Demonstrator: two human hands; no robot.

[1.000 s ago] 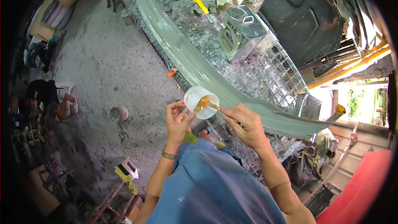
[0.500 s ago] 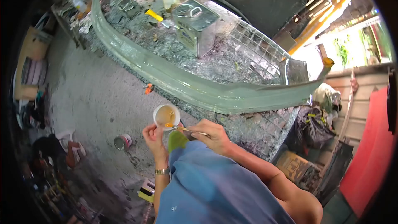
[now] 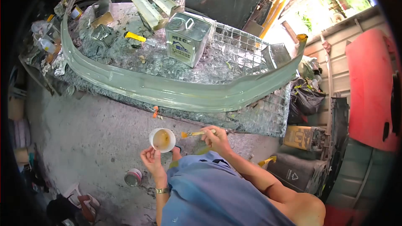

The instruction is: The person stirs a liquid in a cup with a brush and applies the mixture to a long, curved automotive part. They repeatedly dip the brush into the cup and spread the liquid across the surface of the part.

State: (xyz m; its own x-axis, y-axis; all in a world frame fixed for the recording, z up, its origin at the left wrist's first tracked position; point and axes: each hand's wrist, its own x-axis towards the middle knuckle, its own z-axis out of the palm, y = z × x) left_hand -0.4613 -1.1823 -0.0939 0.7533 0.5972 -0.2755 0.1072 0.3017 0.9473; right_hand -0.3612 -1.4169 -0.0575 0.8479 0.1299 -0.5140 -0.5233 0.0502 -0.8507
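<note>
My left hand (image 3: 152, 159) is closed on the near-left rim of a white cup (image 3: 163, 139), which holds a shallow amber liquid. To its right, my right hand (image 3: 216, 138) pinches the handle of a small paintbrush (image 3: 197, 133). The brush's orange-stained bristles point left toward the cup and are clear of it. Beyond both hands, a long, curved, glossy grey-green bumper-like strip (image 3: 167, 88) lies along the front of the worktable (image 3: 201, 75). Neither hand touches this strip.
On the table stand a metal can (image 3: 188, 39) and a yellow-handled scraper (image 3: 136, 37). A small tin (image 3: 133, 177) sits on the floor at left. Black bags (image 3: 307, 98) and a dark bin (image 3: 289, 173) are at right. Another person (image 3: 71, 207) is at lower left.
The paintbrush has come out of the cup and now sits to its right, held level. My view has turned, so the table appears more level.
</note>
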